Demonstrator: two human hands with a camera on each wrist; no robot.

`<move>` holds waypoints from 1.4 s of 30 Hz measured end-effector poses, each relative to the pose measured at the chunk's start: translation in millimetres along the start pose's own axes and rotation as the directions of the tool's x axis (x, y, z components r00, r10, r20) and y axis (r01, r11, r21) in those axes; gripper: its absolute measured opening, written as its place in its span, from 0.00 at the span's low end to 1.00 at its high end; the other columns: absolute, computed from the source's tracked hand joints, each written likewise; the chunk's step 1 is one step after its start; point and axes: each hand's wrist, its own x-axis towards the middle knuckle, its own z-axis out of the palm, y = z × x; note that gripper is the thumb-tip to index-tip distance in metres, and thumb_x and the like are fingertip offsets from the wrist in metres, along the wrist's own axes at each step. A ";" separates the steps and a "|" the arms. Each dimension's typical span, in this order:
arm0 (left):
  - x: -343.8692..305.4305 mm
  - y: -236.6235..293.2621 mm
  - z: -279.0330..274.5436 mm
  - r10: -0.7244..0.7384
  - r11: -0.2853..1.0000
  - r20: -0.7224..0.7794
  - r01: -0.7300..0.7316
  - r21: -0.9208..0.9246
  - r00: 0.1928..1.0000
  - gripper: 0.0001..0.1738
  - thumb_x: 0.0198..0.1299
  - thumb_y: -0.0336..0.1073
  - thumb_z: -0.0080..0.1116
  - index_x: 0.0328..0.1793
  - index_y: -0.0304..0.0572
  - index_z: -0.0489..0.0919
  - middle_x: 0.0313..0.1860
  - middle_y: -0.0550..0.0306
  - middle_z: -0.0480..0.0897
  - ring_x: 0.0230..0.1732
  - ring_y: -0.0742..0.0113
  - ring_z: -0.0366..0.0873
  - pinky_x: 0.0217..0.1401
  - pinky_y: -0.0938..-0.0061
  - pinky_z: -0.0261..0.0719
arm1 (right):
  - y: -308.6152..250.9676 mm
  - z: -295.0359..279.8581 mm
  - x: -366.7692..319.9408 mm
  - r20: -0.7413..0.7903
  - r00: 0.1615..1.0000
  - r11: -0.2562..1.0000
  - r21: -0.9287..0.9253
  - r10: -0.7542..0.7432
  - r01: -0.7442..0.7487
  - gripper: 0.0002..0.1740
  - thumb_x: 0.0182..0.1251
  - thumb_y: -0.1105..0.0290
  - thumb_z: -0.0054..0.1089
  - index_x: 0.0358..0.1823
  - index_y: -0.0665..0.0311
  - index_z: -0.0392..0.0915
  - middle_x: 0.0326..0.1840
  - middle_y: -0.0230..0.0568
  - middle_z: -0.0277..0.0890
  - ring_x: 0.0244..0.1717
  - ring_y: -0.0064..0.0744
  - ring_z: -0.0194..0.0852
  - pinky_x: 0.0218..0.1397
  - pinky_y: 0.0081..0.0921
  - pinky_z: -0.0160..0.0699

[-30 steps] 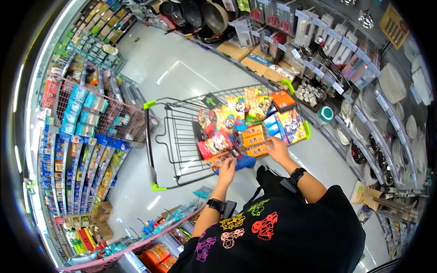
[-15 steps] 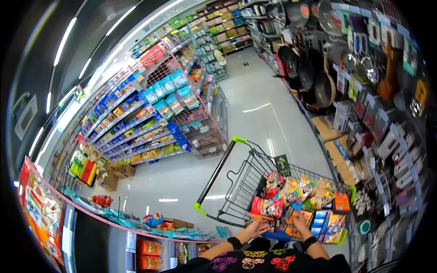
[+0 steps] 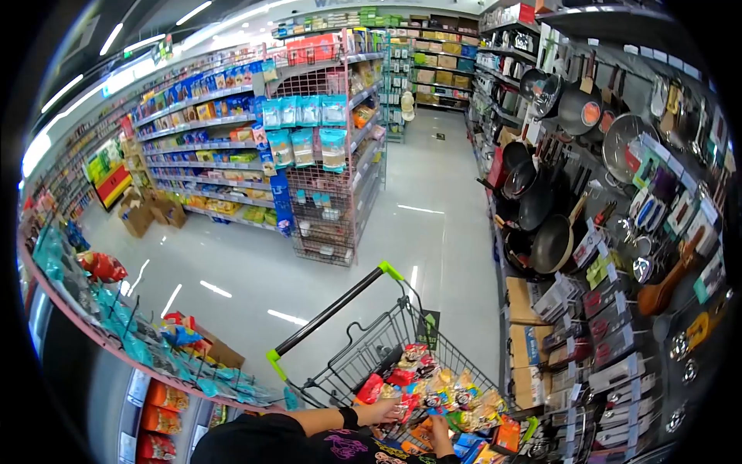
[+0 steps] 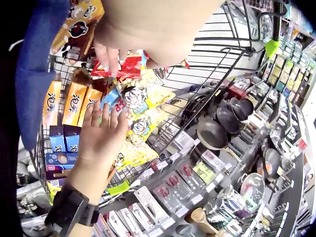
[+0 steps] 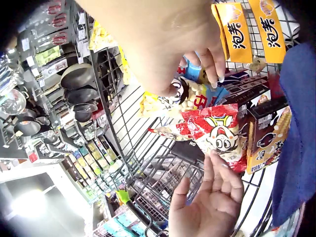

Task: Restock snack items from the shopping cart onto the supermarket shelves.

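Note:
A shopping cart (image 3: 328,317) holds packaged snacks in front of me. My left hand (image 3: 379,411) is over its near side, with fingertips at a red snack bag (image 5: 217,133) printed with a cartoon face; its fingers are fairly straight and the thumb stands apart. Beside it my right hand (image 4: 98,140) reaches over a yellow snack bag (image 4: 140,101) with a blue part, fingers extended and spread slightly. Orange boxes (image 4: 74,103) stand upright next to the right hand. A brown box (image 5: 264,138) with wafer sticks pictured lies beside the red bag.
Blue fabric (image 5: 296,118) hangs at the cart's near edge. Pans (image 3: 553,243) and kitchen tools line the right shelves. A pink wire rack (image 3: 317,224) with blue packets ends the shelf ahead. A low pink-edged display (image 3: 85,317) curves along the left. Cardboard boxes (image 3: 151,213) sit on the floor.
The head view has tilted up and turned, showing more of the aisle, with the cart now lower in view. My left hand has moved from the cart's near edge onto the red bag.

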 end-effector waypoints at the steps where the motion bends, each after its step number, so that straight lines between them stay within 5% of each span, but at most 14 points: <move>1: 0.9 3.3 0.1 0.143 0.979 -0.045 -0.135 0.150 0.989 0.31 0.60 0.53 0.52 0.63 0.41 0.64 0.52 0.49 0.75 0.47 0.65 0.76 0.46 0.67 0.75 | -4.7 2.9 1.8 0.005 1.000 0.999 0.034 0.030 -0.030 0.17 0.66 0.65 0.52 0.51 0.59 0.58 0.47 0.46 0.60 0.40 0.47 0.75 0.27 0.33 0.80; 6: 35.8 31.7 4.4 0.523 0.718 -0.219 -0.288 0.634 0.824 0.35 0.55 0.50 0.56 0.65 0.38 0.63 0.49 0.40 0.76 0.42 0.56 0.78 0.41 0.64 0.76 | -22.0 12.9 16.9 0.072 0.986 0.954 0.251 0.151 -0.164 0.36 0.66 0.61 0.53 0.68 0.63 0.45 0.67 0.43 0.43 0.62 0.54 0.60 0.45 0.38 0.80; 9: 72.6 28.6 -9.9 0.437 0.718 -0.167 -0.230 0.657 0.884 0.37 0.53 0.48 0.55 0.66 0.38 0.61 0.52 0.39 0.75 0.49 0.50 0.76 0.49 0.64 0.74 | -12.3 21.2 37.9 0.140 0.983 0.949 0.279 0.115 -0.151 0.38 0.62 0.57 0.57 0.67 0.64 0.49 0.66 0.43 0.48 0.61 0.53 0.62 0.58 0.43 0.70; 12: 25.6 57.1 17.9 0.350 0.699 -0.064 -0.215 0.682 0.935 0.34 0.53 0.46 0.54 0.63 0.37 0.64 0.40 0.49 0.79 0.34 0.62 0.77 0.33 0.70 0.73 | -5.5 26.0 44.6 0.147 0.986 0.947 0.294 0.084 -0.125 0.24 0.64 0.60 0.54 0.56 0.64 0.62 0.52 0.44 0.59 0.60 0.52 0.61 0.57 0.45 0.71; 17: 35.6 71.9 17.4 0.162 0.582 0.129 -0.201 0.788 0.978 0.37 0.54 0.48 0.53 0.67 0.34 0.61 0.48 0.44 0.78 0.40 0.56 0.79 0.40 0.65 0.75 | -23.3 26.7 28.9 0.087 0.983 0.920 0.349 0.160 -0.180 0.21 0.64 0.60 0.56 0.54 0.60 0.64 0.56 0.43 0.59 0.58 0.50 0.64 0.56 0.44 0.73; 20: 139.9 12.4 -16.0 0.400 -0.015 0.408 -0.439 0.898 0.821 0.39 0.55 0.52 0.53 0.68 0.35 0.61 0.55 0.39 0.74 0.48 0.48 0.77 0.48 0.59 0.74 | -36.5 36.8 17.7 0.087 0.981 0.909 0.368 0.176 -0.195 0.23 0.64 0.58 0.56 0.56 0.57 0.63 0.59 0.45 0.58 0.57 0.49 0.66 0.56 0.43 0.73; 23: 34.8 71.9 29.7 0.130 0.151 0.327 -0.345 0.926 0.936 0.40 0.54 0.56 0.54 0.64 0.32 0.64 0.62 0.33 0.67 0.60 0.40 0.67 0.58 0.56 0.69 | -20.1 21.3 39.0 0.151 0.976 0.919 0.340 0.154 -0.198 0.23 0.65 0.57 0.54 0.59 0.53 0.61 0.60 0.47 0.55 0.55 0.48 0.68 0.55 0.40 0.74; 26: 64.1 31.7 24.7 0.252 0.313 0.221 -0.296 0.902 0.942 0.35 0.51 0.56 0.57 0.56 0.33 0.71 0.56 0.32 0.72 0.55 0.43 0.73 0.55 0.58 0.72 | -28.5 34.8 17.7 0.074 0.997 0.958 0.283 0.033 -0.053 0.25 0.65 0.55 0.53 0.55 0.64 0.63 0.51 0.45 0.64 0.51 0.42 0.70 0.51 0.38 0.75; 28: 60.4 34.4 28.9 0.147 0.413 0.422 -0.443 0.796 0.895 0.40 0.49 0.57 0.58 0.61 0.32 0.67 0.58 0.32 0.70 0.58 0.44 0.71 0.57 0.59 0.70 | -20.9 21.1 32.4 0.190 0.982 0.956 0.284 0.016 -0.071 0.20 0.64 0.57 0.54 0.52 0.60 0.65 0.51 0.43 0.65 0.51 0.42 0.70 0.47 0.36 0.75; 31: 25.7 23.1 47.7 0.250 0.383 0.136 -0.226 0.896 0.959 0.42 0.48 0.56 0.58 0.63 0.31 0.63 0.59 0.31 0.69 0.59 0.44 0.70 0.57 0.61 0.70 | -12.8 9.6 36.3 0.334 0.942 0.972 0.228 -0.033 -0.047 0.19 0.65 0.60 0.55 0.53 0.55 0.61 0.54 0.40 0.60 0.55 0.48 0.69 0.43 0.37 0.75; 35: 43.3 -19.1 25.1 0.482 0.401 0.243 -0.459 0.793 0.842 0.43 0.47 0.50 0.59 0.65 0.31 0.61 0.51 0.33 0.75 0.49 0.46 0.76 0.48 0.62 0.74 | -16.2 27.3 20.0 0.179 0.975 0.987 0.120 -0.128 0.107 0.15 0.64 0.64 0.55 0.46 0.60 0.63 0.44 0.41 0.67 0.47 0.46 0.75 0.39 0.35 0.80; 37: -22.2 0.1 47.0 0.448 0.559 0.107 -0.372 0.741 0.887 0.47 0.51 0.45 0.58 0.71 0.33 0.48 0.53 0.34 0.73 0.44 0.50 0.77 0.43 0.63 0.75 | -12.7 26.6 23.2 0.152 0.971 0.983 0.010 -0.185 0.186 0.13 0.65 0.64 0.53 0.44 0.62 0.63 0.38 0.44 0.67 0.38 0.44 0.78 0.36 0.34 0.82; 39: -1.6 -18.2 34.1 0.591 0.446 0.083 -0.411 0.795 0.802 0.48 0.56 0.41 0.54 0.74 0.37 0.36 0.47 0.40 0.78 0.34 0.56 0.79 0.35 0.65 0.76 | -16.3 30.4 24.2 0.127 0.959 0.960 -0.089 -0.253 0.265 0.14 0.66 0.63 0.52 0.44 0.64 0.63 0.35 0.46 0.70 0.29 0.41 0.80 0.28 0.31 0.81; 42: -0.9 -20.6 35.0 0.476 0.616 -0.032 -0.307 0.725 0.879 0.50 0.56 0.40 0.54 0.74 0.38 0.33 0.46 0.42 0.78 0.35 0.58 0.80 0.35 0.65 0.76 | -11.4 30.5 18.3 0.147 0.921 0.907 -0.176 -0.361 0.383 0.14 0.66 0.63 0.51 0.44 0.65 0.63 0.31 0.46 0.73 0.24 0.39 0.80 0.22 0.29 0.79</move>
